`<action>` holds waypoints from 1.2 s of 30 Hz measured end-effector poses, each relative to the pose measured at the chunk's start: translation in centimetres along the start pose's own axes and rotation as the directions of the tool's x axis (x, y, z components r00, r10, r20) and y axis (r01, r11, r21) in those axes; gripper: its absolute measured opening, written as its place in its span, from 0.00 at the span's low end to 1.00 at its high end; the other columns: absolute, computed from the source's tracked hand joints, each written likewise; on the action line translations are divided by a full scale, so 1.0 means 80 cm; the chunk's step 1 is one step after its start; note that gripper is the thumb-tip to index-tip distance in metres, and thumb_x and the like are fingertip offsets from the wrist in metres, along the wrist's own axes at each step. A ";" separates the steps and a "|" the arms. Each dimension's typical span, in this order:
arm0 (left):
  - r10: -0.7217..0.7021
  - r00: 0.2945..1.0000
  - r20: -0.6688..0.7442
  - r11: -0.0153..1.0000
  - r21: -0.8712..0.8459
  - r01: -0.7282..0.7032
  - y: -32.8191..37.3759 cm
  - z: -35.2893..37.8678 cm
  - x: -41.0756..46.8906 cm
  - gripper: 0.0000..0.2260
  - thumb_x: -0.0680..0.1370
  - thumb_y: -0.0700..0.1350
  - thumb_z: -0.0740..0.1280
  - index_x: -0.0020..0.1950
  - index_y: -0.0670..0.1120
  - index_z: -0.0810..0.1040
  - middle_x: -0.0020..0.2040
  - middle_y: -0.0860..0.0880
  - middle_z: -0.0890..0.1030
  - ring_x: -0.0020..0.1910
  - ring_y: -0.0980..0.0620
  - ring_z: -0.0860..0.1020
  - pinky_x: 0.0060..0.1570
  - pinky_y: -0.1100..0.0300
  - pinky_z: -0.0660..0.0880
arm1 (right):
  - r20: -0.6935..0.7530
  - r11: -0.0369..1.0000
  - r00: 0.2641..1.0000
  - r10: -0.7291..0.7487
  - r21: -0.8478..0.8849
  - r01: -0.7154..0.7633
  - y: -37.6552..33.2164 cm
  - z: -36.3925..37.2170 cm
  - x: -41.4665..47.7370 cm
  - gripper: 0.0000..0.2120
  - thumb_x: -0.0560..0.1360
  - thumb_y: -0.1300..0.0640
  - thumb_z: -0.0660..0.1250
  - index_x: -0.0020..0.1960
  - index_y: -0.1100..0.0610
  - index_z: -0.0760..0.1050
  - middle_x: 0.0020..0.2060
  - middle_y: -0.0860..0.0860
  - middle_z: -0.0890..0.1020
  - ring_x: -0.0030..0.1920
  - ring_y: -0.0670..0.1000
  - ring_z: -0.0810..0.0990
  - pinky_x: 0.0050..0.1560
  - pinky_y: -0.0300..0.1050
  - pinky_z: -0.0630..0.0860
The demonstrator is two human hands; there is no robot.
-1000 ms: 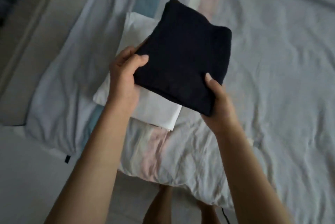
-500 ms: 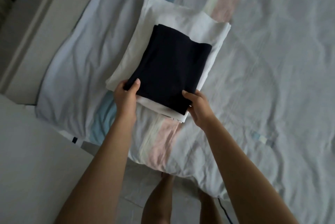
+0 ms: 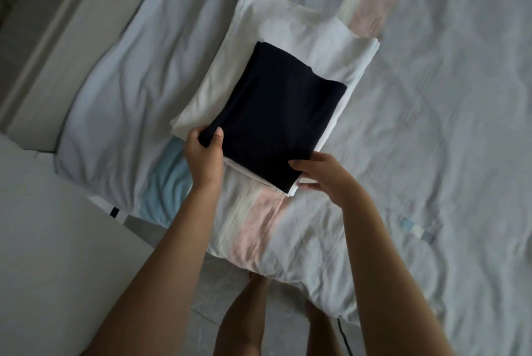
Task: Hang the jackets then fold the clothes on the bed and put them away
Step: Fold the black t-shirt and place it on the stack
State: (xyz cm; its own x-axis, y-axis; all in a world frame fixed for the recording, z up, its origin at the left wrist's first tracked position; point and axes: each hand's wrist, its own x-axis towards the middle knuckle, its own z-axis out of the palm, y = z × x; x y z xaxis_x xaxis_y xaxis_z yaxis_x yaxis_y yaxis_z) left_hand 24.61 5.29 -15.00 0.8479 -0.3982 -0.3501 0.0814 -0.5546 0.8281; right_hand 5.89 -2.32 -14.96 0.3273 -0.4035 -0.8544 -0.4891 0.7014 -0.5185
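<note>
A folded dark navy garment lies on top of a larger folded white garment near the bed's corner. My left hand pinches the navy garment's near left corner, thumb on top. My right hand is at the stack's near right corner, thumb on the navy cloth and fingers reaching under the white edge.
The pale grey bedsheet has blue, cream and pink stripes and is wrinkled. A light floor and a pale skirting or furniture edge lie to the left. My legs stand at the bed's corner.
The navy garment was lowered from the air onto the white one. My hands moved to the stack's near corners, and the right hand now reaches under the white edge.
</note>
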 end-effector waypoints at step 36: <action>0.452 0.771 0.449 0.278 0.750 -0.600 -0.046 0.055 -0.042 0.47 0.70 0.70 0.56 0.77 0.41 0.50 0.76 0.36 0.55 0.75 0.35 0.53 0.70 0.33 0.48 | -0.142 0.301 0.802 -0.580 -0.952 0.049 0.059 -0.171 0.004 0.32 0.76 0.31 0.40 0.77 0.41 0.39 0.77 0.46 0.41 0.77 0.58 0.41 0.73 0.62 0.38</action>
State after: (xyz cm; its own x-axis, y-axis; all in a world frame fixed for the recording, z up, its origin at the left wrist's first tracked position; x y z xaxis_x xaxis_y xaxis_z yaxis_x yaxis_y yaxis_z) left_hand 19.13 5.47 -18.80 0.4548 -0.8858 -0.0924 -0.8792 -0.4631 0.1117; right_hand -7.38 -7.19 -18.14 0.4310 -0.8138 -0.3897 -0.9013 -0.3679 -0.2285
